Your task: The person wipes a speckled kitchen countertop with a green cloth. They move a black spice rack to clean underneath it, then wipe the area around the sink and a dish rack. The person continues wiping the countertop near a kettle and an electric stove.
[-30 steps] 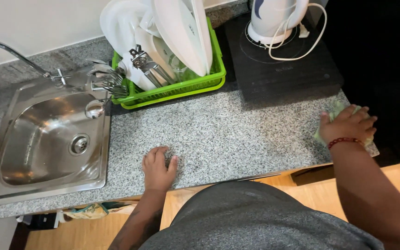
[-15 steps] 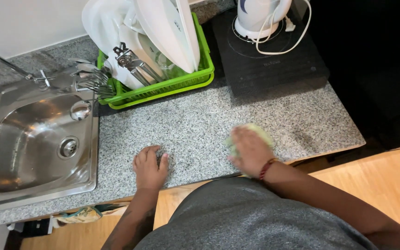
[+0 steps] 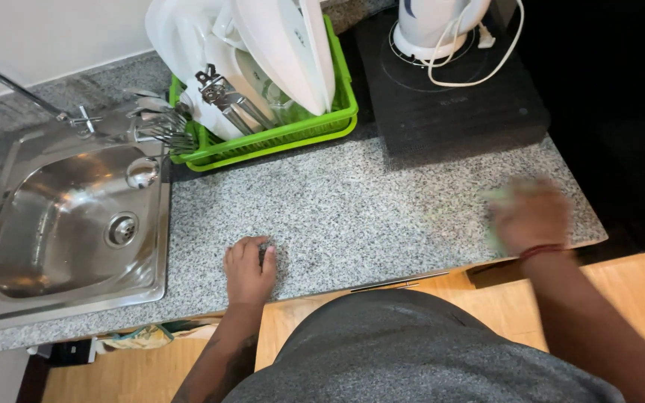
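My right hand (image 3: 529, 216) presses a pale green cloth (image 3: 496, 200) flat on the speckled granite countertop (image 3: 337, 201), near its right front corner. The hand and cloth are blurred by motion. My left hand (image 3: 248, 269) rests on the counter's front edge, fingers curled with the knuckles down, holding nothing that I can see. A red band circles my right wrist.
A steel sink (image 3: 69, 224) with a tap (image 3: 9, 86) lies at the left. Behind stands a green dish rack (image 3: 278, 134) with white plates and cutlery. A white electric kettle (image 3: 438, 26) sits on a black cooktop (image 3: 449, 97) at the back right.
My right hand swept the cloth from the right edge to the middle of the counter and back to the right corner. My left hand stayed put.
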